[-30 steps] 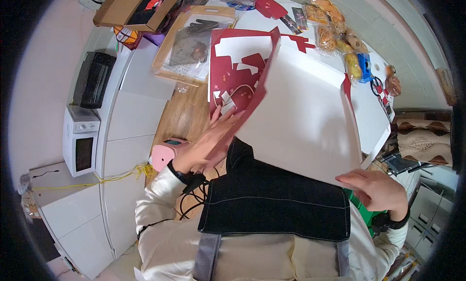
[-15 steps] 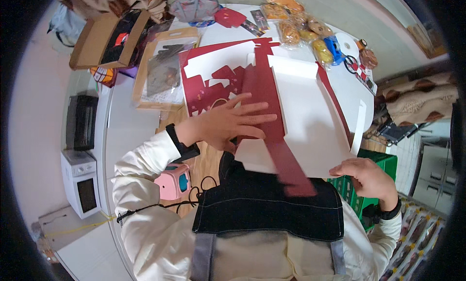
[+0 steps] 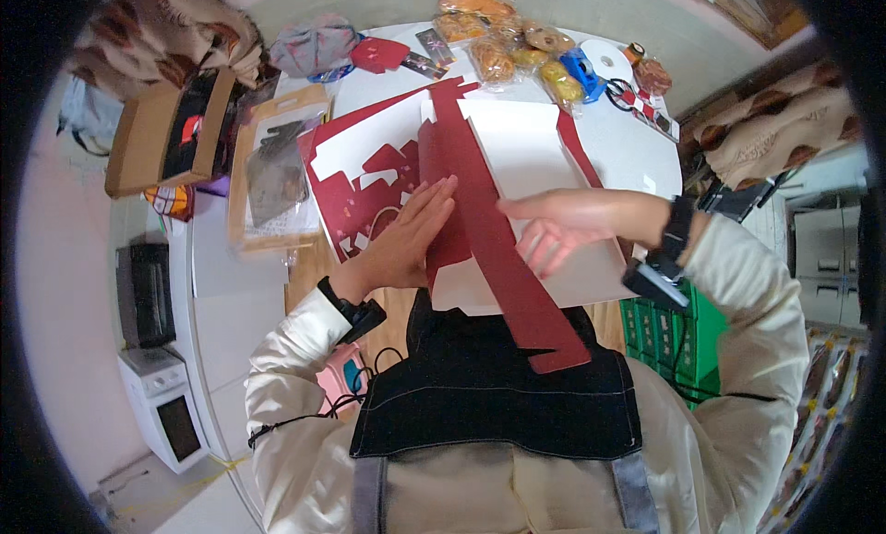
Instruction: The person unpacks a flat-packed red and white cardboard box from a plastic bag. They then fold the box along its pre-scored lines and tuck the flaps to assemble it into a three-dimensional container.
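A partly folded cardboard box blank lies in front of me, its white inner side (image 3: pixel 526 151) facing up on the right. Along its left runs a long dark red panel (image 3: pixel 475 188), whose lower end hangs over my apron. My left hand (image 3: pixel 411 234) rests flat against the left side of this panel, fingers stretched and close together. Over the white side, near the panel's right edge, is my right hand (image 3: pixel 568 225), slightly blurred. Its thumb points at the panel, its fingers are loosely bent, and no object shows in it. More red printed cardboard sheets (image 3: pixel 355 218) lie under the blank at the left.
Bagged breads (image 3: pixel 494 61), a blue tape dispenser (image 3: pixel 581 72), a white roll (image 3: pixel 606 59) and scissors (image 3: pixel 620 96) sit at the table's back. Left are a bagged brown envelope (image 3: pixel 245 202) and an open carton (image 3: pixel 138 146). A green crate (image 3: pixel 697 340) stands at lower right.
My right hand has left the blank's lower right corner and moved up and left, over the white side near the red panel. My left hand has shifted left to the panel's side, fingers drawn together.
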`<state>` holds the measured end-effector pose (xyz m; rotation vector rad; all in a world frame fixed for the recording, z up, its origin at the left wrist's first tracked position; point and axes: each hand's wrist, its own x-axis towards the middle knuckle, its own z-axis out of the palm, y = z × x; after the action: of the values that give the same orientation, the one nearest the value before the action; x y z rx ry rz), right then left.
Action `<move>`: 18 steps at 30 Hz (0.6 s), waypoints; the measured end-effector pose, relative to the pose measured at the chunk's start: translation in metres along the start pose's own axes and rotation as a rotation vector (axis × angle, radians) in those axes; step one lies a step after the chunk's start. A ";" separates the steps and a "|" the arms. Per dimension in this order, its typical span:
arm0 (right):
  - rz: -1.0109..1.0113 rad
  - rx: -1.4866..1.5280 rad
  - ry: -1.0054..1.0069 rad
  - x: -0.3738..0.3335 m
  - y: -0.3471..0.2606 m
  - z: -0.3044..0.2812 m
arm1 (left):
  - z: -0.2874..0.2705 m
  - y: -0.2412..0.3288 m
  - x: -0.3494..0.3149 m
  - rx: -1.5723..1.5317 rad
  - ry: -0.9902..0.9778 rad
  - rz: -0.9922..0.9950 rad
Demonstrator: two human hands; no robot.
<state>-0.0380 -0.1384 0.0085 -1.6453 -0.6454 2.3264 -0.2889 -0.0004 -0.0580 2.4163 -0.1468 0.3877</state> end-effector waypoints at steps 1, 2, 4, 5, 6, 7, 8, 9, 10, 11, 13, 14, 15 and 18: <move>-0.053 -0.009 0.020 0.019 0.001 0.003 | 0.004 0.001 0.002 -0.016 0.055 0.050; -0.114 -0.016 0.043 0.033 0.003 0.006 | 0.005 0.000 0.005 -0.028 0.104 0.108; -0.220 0.157 -0.015 0.045 0.003 0.017 | 0.012 -0.005 -0.003 -0.021 0.129 0.126; -0.257 0.337 -0.084 0.043 0.000 0.025 | 0.013 -0.004 -0.005 -0.016 0.146 0.132; -0.289 0.519 -0.150 0.042 -0.003 0.031 | 0.012 -0.002 -0.008 -0.045 0.184 0.157; -0.234 0.439 -0.196 0.037 -0.008 0.034 | 0.010 0.000 -0.010 -0.073 0.220 0.184; -0.160 0.374 -0.245 0.039 -0.008 0.040 | 0.006 0.006 -0.009 -0.107 0.250 0.217; -0.091 0.310 -0.301 0.042 -0.008 0.048 | 0.006 0.022 -0.003 -0.174 0.380 0.221; -0.023 0.246 -0.356 0.045 -0.008 0.056 | 0.007 0.028 -0.011 -0.160 0.334 0.180; -0.114 0.035 -0.326 0.035 -0.015 0.068 | 0.008 0.031 -0.018 -0.152 0.288 0.149; -0.194 -0.183 -0.258 0.026 -0.019 0.072 | 0.004 0.034 -0.022 -0.120 0.292 0.102; -0.256 -0.235 -0.259 0.025 -0.018 0.071 | 0.002 0.035 -0.025 -0.099 0.293 0.074; -0.319 -0.285 -0.259 0.024 -0.015 0.070 | 0.007 0.032 -0.030 -0.065 0.350 0.071; -0.498 -0.427 -0.244 0.014 -0.017 0.074 | 0.009 0.036 -0.029 0.147 0.400 0.045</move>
<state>-0.1133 -0.1341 0.0251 -1.1491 -1.4953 2.1162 -0.3215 -0.0332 -0.0515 2.4246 0.0054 0.9192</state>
